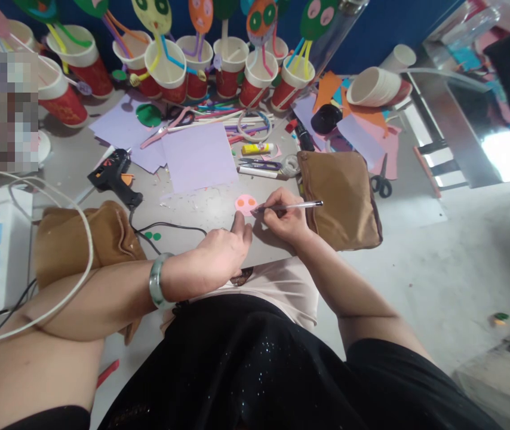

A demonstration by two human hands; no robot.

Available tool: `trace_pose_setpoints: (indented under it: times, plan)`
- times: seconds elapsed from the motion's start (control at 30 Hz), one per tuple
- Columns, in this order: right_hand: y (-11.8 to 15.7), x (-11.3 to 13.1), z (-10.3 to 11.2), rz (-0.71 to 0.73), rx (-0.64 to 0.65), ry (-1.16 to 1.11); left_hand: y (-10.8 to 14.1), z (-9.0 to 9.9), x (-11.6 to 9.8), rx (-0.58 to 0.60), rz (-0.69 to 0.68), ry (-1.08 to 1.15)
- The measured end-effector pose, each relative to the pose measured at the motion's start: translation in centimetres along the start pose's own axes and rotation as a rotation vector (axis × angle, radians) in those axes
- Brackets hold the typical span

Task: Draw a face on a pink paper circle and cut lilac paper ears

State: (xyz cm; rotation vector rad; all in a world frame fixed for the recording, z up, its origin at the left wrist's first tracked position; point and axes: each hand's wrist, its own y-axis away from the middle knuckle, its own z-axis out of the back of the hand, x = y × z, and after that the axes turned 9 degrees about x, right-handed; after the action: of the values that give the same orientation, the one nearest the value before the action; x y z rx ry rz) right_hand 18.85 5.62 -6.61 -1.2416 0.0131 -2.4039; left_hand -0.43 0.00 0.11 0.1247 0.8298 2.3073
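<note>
On the desk, we have a brown bag right of our right fingers and purple paper beyond our left fingers. The right ones pinch a pen, tip at a pink oval whose near edge one left finger touches; whether the others hold anything, we cannot tell.

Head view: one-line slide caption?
Right hand holds pen at pink oval with two orange dots; left hand at its near edge; red cups behind.
</note>
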Motion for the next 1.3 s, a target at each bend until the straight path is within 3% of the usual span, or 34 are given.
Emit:
trace_pose_setpoints:
  times: [0.83, 1.3]
  plan:
    - [0.19, -0.15, 0.04, 0.123, 0.032, 0.004, -0.01, -0.09, -0.06, -0.002, 0.005, 0.004]
    - [0.2, -0.2, -0.02, 0.047, 0.029, 0.006, 0.06, -0.1, -0.06, -0.013, 0.008, -0.006]
